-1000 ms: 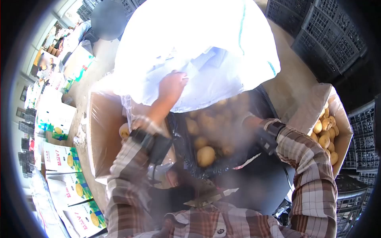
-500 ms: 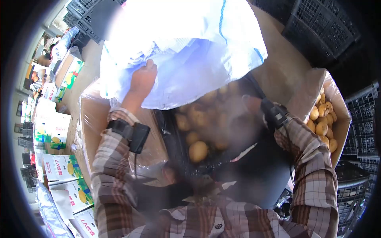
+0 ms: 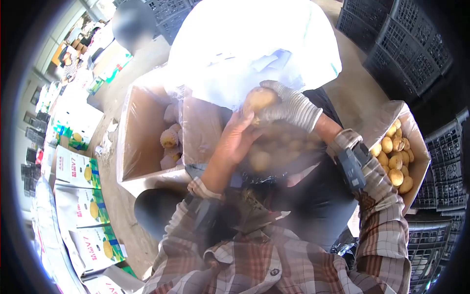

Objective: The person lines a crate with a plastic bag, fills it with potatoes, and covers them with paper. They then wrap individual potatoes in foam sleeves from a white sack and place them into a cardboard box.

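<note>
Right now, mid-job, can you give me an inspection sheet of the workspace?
Surface: dusty tan floor around the boxes.
Job's things: one round yellow-brown fruit, held up; more smooth yellow fruit inside the plastic-lined brown cardboard box at right.
Clutter: crumpled white scraps on the floor.
Right hand: gloved, gripping the fruit.
Left hand: bare, at the fruit's lower side; contact unclear.
Cables: nothing seen.
Surroundings: bulging white sack ahead, black plastic crates right, white-and-green printed cartons left.

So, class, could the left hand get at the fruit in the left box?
Probably yes: the left box is open above the fruit, though a cardboard panel stands between it and the left hand.
</note>
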Demonstrator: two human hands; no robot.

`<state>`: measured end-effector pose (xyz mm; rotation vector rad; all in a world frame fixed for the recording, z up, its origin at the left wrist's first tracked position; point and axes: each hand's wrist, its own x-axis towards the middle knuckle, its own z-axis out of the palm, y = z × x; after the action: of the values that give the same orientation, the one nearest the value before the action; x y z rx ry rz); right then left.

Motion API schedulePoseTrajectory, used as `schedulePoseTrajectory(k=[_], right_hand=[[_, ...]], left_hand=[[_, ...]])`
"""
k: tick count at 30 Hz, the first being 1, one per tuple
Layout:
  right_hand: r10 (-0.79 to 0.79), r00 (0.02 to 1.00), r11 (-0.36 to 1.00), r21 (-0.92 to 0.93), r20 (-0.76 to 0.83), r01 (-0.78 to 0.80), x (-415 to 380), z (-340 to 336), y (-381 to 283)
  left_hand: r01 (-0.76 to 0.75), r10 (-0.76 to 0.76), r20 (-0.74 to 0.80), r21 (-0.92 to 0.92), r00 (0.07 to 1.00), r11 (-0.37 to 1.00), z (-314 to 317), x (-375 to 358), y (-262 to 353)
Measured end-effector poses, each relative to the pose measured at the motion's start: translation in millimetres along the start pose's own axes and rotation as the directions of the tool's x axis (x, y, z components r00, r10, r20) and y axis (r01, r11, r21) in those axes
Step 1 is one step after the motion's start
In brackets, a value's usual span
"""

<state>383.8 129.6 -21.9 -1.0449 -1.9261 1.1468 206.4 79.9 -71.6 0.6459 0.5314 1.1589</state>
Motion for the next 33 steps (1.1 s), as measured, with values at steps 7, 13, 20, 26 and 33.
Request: schedulePoseTrajectory(k=[7,13,20,26,33], right_hand=[[-0.079,0.921,0.942,0.272,-0.382,0.194,-4.4,41.7,34.9],[0.199,0.979,0.434,0.891,0.050,-0.134,-15.1,51.6,4.6],[-0.460,0.885,0.823,-0.405,-0.067,0.397,-28.6,99.0,-61.6],[-0.125,0.848,0.869,-0.356,0.515,0.344,-16.4,52.1,-27.9],[0.343,0.814,0.328,-0.872,0.469,0.364,-13.5,-42.1,151.5]], left_hand=[[0.239,-0.143,0.289,-0.331,0.947,0.913,-2.8,-34.6,16.8],[0.047,-0.008,0.086,-0.466,0.996,0.883,-8.8,-62.3,19.0],[-0.248,0.538,-0.031,0.864,0.842,0.438,-25.0,-57.9,61.5],[-0.101,0.736,-0.097,0.970,0.670,0.221,-73.9,-65.3,135.2],[0.347,0.532,-0.040,0.799,0.846,-0.491,-124.6,-51.3,198.3]])
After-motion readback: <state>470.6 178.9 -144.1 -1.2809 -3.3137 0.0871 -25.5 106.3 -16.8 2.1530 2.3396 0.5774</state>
